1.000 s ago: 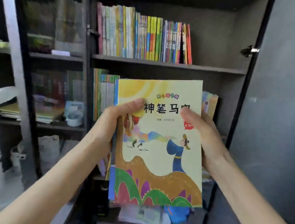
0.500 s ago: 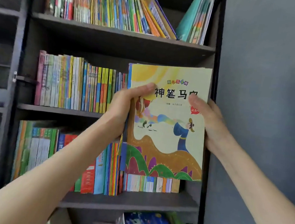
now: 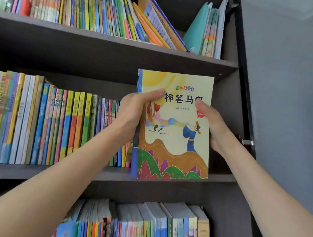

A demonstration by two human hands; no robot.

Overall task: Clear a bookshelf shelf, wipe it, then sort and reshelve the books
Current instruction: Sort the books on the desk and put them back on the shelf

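Note:
I hold a stack of thin picture books (image 3: 172,139) upright, its yellow front cover facing me, with a blue-robed figure and coloured hills on it. My left hand (image 3: 134,114) grips the spine side, thumb across the cover. My right hand (image 3: 212,124) grips the right edge. The stack's lower edge is level with the front lip of the middle shelf (image 3: 106,173), at the open gap on that shelf's right end. A row of upright books (image 3: 49,123) fills the shelf left of the gap.
The dark bookcase has a top shelf (image 3: 110,41) with leaning books and teal folders (image 3: 204,30), and a lower shelf of upright books (image 3: 148,232). Its right side panel (image 3: 237,100) borders a grey wall (image 3: 288,114). A metal hinge (image 3: 246,142) sits on the frame.
My view and both hands rose from the lower shelves to the middle shelf. The book stack moved up and right, now in front of the gap at the shelf's right end.

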